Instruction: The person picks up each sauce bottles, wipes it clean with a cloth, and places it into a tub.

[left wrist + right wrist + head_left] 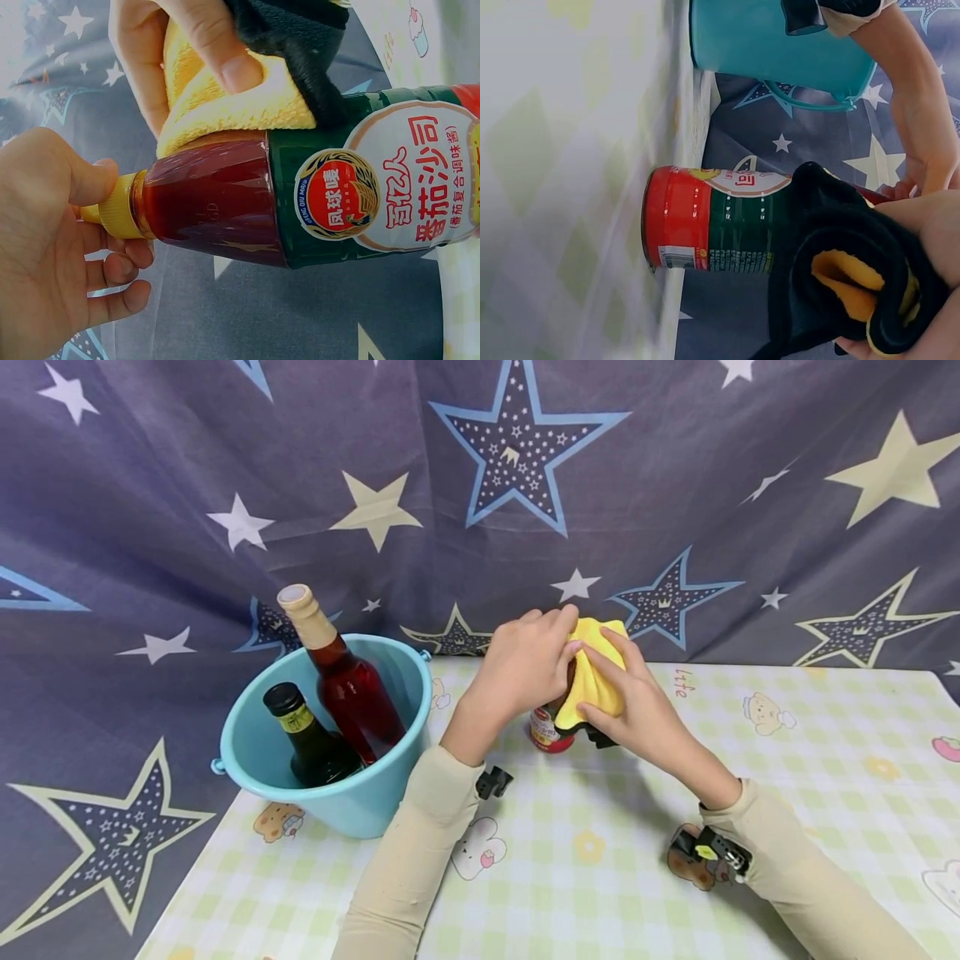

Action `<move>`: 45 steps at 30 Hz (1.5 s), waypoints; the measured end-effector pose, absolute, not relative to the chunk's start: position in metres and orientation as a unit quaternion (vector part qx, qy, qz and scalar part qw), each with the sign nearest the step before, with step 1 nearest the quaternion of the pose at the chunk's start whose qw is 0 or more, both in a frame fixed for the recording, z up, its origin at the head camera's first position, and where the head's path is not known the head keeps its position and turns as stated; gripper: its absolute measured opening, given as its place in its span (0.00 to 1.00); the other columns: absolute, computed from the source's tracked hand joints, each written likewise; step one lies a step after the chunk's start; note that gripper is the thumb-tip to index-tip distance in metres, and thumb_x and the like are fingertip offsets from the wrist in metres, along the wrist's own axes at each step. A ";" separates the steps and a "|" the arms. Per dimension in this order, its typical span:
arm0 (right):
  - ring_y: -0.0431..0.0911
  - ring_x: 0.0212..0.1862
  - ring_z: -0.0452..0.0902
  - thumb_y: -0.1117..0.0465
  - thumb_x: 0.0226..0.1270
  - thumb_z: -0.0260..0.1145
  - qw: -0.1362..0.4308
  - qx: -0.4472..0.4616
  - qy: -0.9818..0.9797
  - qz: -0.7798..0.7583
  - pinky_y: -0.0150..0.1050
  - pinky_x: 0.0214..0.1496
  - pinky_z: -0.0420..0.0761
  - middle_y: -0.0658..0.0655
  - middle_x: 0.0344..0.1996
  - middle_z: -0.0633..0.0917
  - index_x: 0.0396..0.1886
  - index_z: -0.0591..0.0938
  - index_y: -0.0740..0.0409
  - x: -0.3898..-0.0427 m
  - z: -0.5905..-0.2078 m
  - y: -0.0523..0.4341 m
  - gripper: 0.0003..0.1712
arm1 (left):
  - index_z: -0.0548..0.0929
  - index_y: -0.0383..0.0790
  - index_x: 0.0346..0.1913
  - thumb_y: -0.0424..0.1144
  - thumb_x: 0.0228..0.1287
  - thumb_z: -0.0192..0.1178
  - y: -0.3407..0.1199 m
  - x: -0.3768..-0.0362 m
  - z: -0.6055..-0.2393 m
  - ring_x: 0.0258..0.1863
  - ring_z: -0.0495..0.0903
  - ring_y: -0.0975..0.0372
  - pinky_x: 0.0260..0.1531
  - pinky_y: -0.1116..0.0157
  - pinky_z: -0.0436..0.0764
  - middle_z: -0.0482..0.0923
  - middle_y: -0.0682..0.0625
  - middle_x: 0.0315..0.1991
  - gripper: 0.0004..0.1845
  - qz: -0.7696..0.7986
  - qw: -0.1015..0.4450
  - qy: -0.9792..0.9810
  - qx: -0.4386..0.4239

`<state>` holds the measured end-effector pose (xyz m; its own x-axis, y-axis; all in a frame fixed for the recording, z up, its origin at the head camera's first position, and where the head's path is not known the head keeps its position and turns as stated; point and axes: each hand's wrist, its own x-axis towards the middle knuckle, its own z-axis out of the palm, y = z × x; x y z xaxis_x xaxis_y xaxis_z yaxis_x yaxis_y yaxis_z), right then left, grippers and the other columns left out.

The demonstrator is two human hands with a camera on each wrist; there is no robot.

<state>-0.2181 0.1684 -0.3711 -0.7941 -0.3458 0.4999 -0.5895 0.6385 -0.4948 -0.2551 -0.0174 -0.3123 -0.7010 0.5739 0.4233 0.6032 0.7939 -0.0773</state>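
A ketchup bottle with a red and green label stands on the checked tablecloth. My left hand grips its top; in the left wrist view the thumb and fingers curl round the yellow cap. My right hand holds a yellow and black cloth bunched against the bottle's upper side. The cloth covers the bottle's shoulder. In the right wrist view the cloth wraps the bottle above its label.
A teal bucket stands on the table's left, close to my left forearm, holding a red-liquid bottle and a dark bottle. A star-patterned curtain hangs right behind. The table's left edge runs beside the bucket.
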 end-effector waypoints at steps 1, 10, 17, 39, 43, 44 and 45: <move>0.70 0.74 0.61 0.69 0.58 0.76 0.177 0.264 -0.888 0.331 0.63 0.65 0.74 0.72 0.76 0.59 0.71 0.71 0.70 -0.218 -0.371 0.169 0.41 | 0.73 0.42 0.47 0.47 0.78 0.51 -0.017 -0.255 -0.312 0.33 0.79 0.56 0.32 0.61 0.81 0.79 0.52 0.34 0.11 -0.033 0.217 -0.922 -0.319; 0.71 0.73 0.62 0.68 0.61 0.75 0.132 0.257 -0.904 0.314 0.64 0.65 0.73 0.72 0.76 0.59 0.72 0.70 0.70 -0.221 -0.370 0.171 0.40 | 0.72 0.43 0.46 0.48 0.79 0.49 -0.018 -0.255 -0.313 0.33 0.79 0.56 0.32 0.62 0.80 0.78 0.52 0.33 0.11 -0.033 0.212 -0.923 -0.318; 0.72 0.72 0.62 0.67 0.61 0.74 0.112 0.250 -0.914 0.299 0.65 0.64 0.74 0.73 0.75 0.59 0.73 0.70 0.69 -0.223 -0.372 0.173 0.41 | 0.72 0.42 0.46 0.48 0.79 0.49 -0.018 -0.255 -0.313 0.32 0.78 0.57 0.31 0.62 0.79 0.77 0.52 0.32 0.11 -0.032 0.213 -0.922 -0.322; 0.70 0.67 0.70 0.67 0.61 0.72 0.022 0.241 -0.920 0.309 0.59 0.58 0.77 0.75 0.74 0.60 0.70 0.72 0.71 -0.235 -0.394 0.173 0.37 | 0.71 0.43 0.46 0.48 0.79 0.49 -0.018 -0.255 -0.313 0.35 0.78 0.56 0.33 0.62 0.80 0.78 0.53 0.34 0.11 -0.037 0.214 -0.921 -0.324; 0.71 0.67 0.70 0.68 0.61 0.71 0.013 0.245 -0.919 0.307 0.58 0.57 0.77 0.76 0.73 0.61 0.68 0.74 0.70 -0.237 -0.401 0.173 0.35 | 0.71 0.43 0.46 0.48 0.79 0.50 -0.018 -0.256 -0.313 0.34 0.78 0.56 0.32 0.62 0.79 0.78 0.53 0.34 0.11 -0.041 0.214 -0.920 -0.325; 0.71 0.67 0.70 0.69 0.61 0.71 0.013 0.245 -0.920 0.306 0.58 0.57 0.77 0.76 0.73 0.61 0.68 0.74 0.70 -0.237 -0.403 0.173 0.35 | 0.71 0.43 0.46 0.48 0.79 0.50 -0.018 -0.256 -0.313 0.34 0.78 0.56 0.32 0.62 0.79 0.78 0.52 0.34 0.11 -0.042 0.213 -0.920 -0.325; 0.71 0.68 0.69 0.69 0.60 0.71 0.012 0.245 -0.920 0.305 0.59 0.58 0.77 0.76 0.73 0.61 0.68 0.74 0.70 -0.237 -0.404 0.173 0.34 | 0.71 0.43 0.46 0.48 0.79 0.50 -0.018 -0.256 -0.313 0.34 0.78 0.56 0.32 0.62 0.79 0.78 0.52 0.34 0.11 -0.042 0.214 -0.920 -0.325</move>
<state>-0.2375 0.1726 -0.4037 -0.8798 -0.4433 0.1718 -0.4581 0.6940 -0.5554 -0.2558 -0.0183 -0.3134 -0.6969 0.5810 0.4205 0.6167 0.7847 -0.0622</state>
